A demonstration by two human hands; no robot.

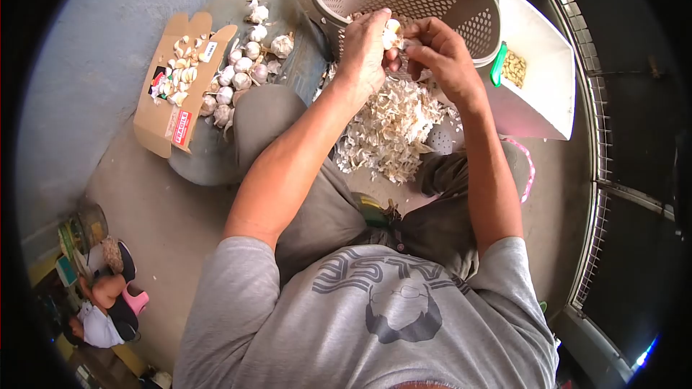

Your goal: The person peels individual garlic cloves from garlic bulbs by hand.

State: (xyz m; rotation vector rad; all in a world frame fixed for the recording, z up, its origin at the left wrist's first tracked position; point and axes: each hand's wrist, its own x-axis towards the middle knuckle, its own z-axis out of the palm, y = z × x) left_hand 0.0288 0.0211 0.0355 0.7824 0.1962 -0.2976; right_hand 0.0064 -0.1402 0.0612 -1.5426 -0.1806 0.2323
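My left hand [365, 52] is closed around a partly peeled garlic bulb [391, 36], its thumb on top and pale cloves showing. At the bulb's right side, the fingertips of my right hand [445, 57] pinch papery garlic skin [408, 42]; the exact grip is partly hidden. Both hands are over the near rim of a perforated taupe plastic basket [484, 11]. Below them lies a large heap of dry garlic peels [393, 126]. To the left, several whole garlic bulbs [241, 72] rest beside my knee on a grey, rounded surface [288, 11].
An opened cardboard box [155, 126] holds loose cloves [180, 75]. On the right, a white foam box [551, 94] contains cloves [514, 70], with a green object [497, 65] at its edge. Another person [104, 317] sits at lower left. A barred metal frame [595, 144] runs along the right.
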